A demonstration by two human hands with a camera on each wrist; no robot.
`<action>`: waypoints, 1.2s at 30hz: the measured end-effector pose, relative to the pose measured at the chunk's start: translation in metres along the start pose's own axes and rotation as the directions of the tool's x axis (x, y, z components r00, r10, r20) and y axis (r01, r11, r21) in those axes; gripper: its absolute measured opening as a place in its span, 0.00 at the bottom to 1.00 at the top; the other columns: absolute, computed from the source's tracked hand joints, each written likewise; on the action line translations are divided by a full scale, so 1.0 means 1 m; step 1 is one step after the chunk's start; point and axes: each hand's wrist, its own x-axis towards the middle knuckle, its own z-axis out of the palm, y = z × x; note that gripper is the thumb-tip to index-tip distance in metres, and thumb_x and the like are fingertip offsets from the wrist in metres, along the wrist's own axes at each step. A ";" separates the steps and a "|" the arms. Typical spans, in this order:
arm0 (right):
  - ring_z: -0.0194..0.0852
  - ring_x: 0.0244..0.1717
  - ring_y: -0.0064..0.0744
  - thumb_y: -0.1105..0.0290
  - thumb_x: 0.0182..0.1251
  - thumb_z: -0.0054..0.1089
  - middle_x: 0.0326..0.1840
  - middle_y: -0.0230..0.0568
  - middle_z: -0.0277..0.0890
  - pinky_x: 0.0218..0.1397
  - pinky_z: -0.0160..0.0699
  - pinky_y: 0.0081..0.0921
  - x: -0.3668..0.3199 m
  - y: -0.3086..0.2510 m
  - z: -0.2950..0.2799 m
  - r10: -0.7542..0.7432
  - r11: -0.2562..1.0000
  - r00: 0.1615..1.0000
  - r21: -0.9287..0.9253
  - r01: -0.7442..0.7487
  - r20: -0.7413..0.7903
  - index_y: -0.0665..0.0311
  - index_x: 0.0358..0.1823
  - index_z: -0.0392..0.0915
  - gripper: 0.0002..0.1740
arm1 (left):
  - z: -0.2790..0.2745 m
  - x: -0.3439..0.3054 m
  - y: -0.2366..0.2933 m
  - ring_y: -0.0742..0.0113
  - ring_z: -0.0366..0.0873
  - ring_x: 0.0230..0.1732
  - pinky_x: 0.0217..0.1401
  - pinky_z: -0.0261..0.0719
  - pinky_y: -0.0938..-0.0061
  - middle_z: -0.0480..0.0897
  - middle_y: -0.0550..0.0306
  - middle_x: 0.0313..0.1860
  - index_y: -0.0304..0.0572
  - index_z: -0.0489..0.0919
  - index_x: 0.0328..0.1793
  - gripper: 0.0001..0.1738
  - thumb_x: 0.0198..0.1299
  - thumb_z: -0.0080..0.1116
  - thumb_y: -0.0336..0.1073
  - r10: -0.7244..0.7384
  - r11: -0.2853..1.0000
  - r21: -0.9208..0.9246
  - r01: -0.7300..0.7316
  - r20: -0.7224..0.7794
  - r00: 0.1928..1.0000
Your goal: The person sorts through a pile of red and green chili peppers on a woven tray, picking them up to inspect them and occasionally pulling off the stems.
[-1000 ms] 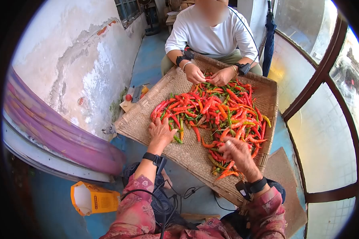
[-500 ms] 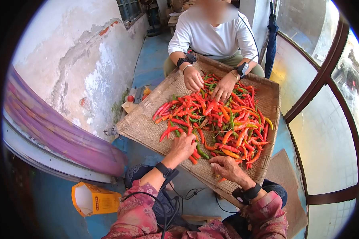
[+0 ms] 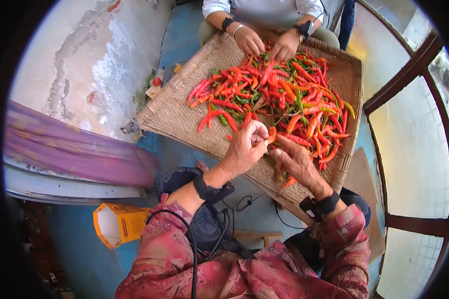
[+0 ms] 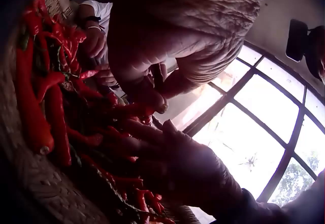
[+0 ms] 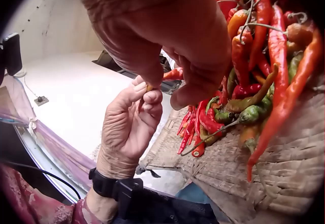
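My left hand [image 3: 243, 148] pinches an orange-red chili pepper [image 3: 272, 133] between thumb and fingertips, over the near side of a woven tray [image 3: 167, 117]. In the right wrist view, its small orange end [image 5: 149, 88] shows at the fingertips. My right hand [image 3: 303, 167] hovers just right of it, forefinger stretched toward the pepper and thumb apart from it. From the left wrist view, the right hand's fingers [image 4: 134, 135] look straight. A broad heap of red, orange and green chili peppers [image 3: 284, 92] covers the tray's middle and right.
Across the tray, another person's left-side hand [image 3: 248, 41] and right-side hand [image 3: 286, 46] work in the heap's far part. A yellow box [image 3: 122, 224] stands on the floor at left. Framed windows [image 3: 409, 144] line the right; a purple cloth [image 3: 80, 144] hangs left.
The head view has tilted down. My left hand moved from the heap's left edge toward the right and lifted a chili pepper. My right hand came beside it, and the other person's hands moved apart.
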 end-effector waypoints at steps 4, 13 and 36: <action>0.73 0.28 0.22 0.60 0.68 0.56 0.31 0.38 0.74 0.29 0.76 0.21 -0.002 -0.001 0.001 0.088 0.996 0.995 0.035 -0.086 -0.048 0.69 0.69 0.56 0.34 | -0.013 0.004 0.012 0.80 0.75 0.29 0.30 0.74 0.84 0.77 0.64 0.31 0.42 0.72 0.38 0.05 0.57 0.55 0.28 -0.161 0.985 -0.033 0.168 0.161 0.974; 0.61 0.23 0.17 0.65 0.63 0.61 0.20 0.30 0.65 0.25 0.63 0.24 -0.007 0.005 0.005 0.053 0.979 0.989 -0.204 -0.023 0.142 0.68 0.32 0.75 0.12 | -0.031 0.016 -0.001 0.79 0.77 0.25 0.27 0.76 0.83 0.78 0.62 0.30 0.41 0.73 0.38 0.05 0.59 0.56 0.31 -0.267 0.882 -0.365 0.298 0.135 0.954; 0.74 0.26 0.29 0.69 0.64 0.56 0.24 0.42 0.75 0.32 0.73 0.29 -0.002 0.011 0.003 -0.052 0.936 0.997 -0.346 0.067 0.052 0.68 0.44 0.78 0.12 | -0.044 0.019 -0.050 0.41 0.77 0.34 0.35 0.73 0.52 0.77 0.43 0.28 0.41 0.69 0.38 0.11 0.52 0.60 0.32 0.077 0.675 0.730 -0.107 0.075 0.994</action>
